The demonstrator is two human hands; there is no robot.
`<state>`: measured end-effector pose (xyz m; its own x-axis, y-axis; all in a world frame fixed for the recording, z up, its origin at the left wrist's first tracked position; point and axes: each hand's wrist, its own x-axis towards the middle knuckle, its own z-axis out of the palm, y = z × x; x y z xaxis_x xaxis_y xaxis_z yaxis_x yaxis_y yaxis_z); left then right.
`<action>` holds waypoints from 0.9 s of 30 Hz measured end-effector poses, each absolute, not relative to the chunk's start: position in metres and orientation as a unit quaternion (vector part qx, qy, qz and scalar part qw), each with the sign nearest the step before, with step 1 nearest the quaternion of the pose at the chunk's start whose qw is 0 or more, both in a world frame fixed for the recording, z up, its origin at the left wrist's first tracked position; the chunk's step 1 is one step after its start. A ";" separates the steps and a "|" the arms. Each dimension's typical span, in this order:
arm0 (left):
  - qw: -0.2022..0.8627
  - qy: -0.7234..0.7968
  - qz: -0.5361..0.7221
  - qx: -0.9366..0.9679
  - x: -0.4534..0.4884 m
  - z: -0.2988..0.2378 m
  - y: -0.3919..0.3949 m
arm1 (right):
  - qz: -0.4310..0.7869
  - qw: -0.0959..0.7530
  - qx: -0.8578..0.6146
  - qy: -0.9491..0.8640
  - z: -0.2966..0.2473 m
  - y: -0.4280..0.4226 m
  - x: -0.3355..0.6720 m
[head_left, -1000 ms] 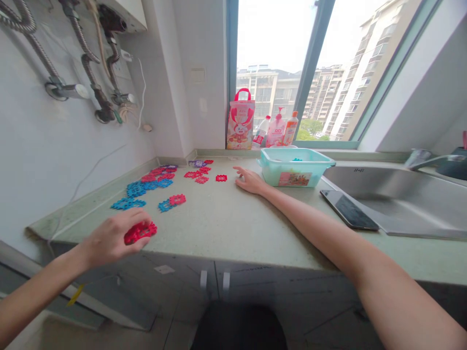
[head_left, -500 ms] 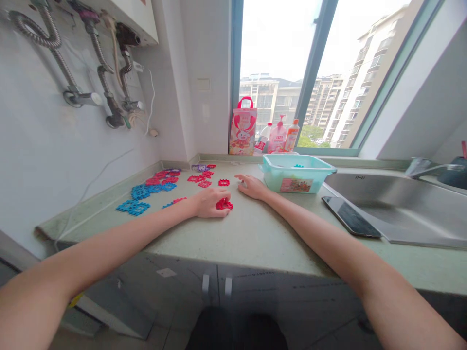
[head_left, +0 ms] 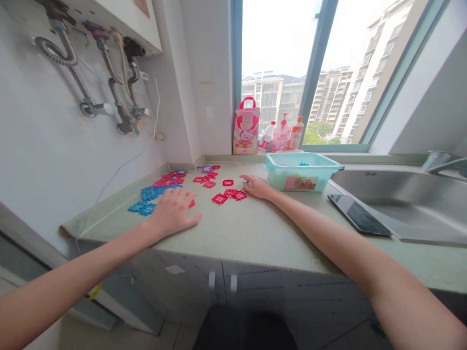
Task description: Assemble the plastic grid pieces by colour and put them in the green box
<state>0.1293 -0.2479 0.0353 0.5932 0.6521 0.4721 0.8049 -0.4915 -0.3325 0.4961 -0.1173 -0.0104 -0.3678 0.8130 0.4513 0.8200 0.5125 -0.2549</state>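
Note:
My left hand [head_left: 174, 210] is open with fingers spread, over the counter's left part, partly covering a red piece [head_left: 191, 203]. Beyond its fingers lie blue notched plastic building pieces [head_left: 144, 206], with more red pieces [head_left: 170, 180] behind them. To its right, a small group of red notched pieces [head_left: 229, 194] lies on the countertop, and one single red piece [head_left: 228, 183] sits just behind. My right hand [head_left: 256, 186] rests open on the counter, fingers stretched toward that single piece but apart from it. Purple pieces [head_left: 204, 169] lie near the back corner.
A turquoise plastic tub [head_left: 277, 177] stands right of my right hand, with a bit of blue inside. A phone [head_left: 359, 214] lies beside the steel sink [head_left: 408, 199]. A pink bag [head_left: 246, 129] and several bottles [head_left: 281, 133] line the windowsill. A wall rises at left.
My left hand has let go of a red piece, leaving it with the red group, and moved left with its fingers spreading. My right hand stays at its place. The view has shifted slightly.

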 end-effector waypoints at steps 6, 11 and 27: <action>0.159 -0.359 -0.113 -0.913 0.119 0.042 -0.237 | -0.032 0.237 -0.490 -0.838 -0.009 -0.121 0.495; 0.043 -0.246 -0.060 -0.967 0.133 0.051 -0.215 | -0.047 0.220 -0.493 -0.840 -0.007 -0.121 0.493; 0.184 -0.547 -0.141 -0.805 0.136 0.023 -0.215 | -0.046 0.205 -0.485 -0.849 -0.007 -0.125 0.495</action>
<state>0.1363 -0.2145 0.0229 0.3627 0.8281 0.4275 0.9316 -0.3343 -0.1426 0.4949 -0.1250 -0.0070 -0.4454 0.8051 0.3917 0.8425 0.5250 -0.1210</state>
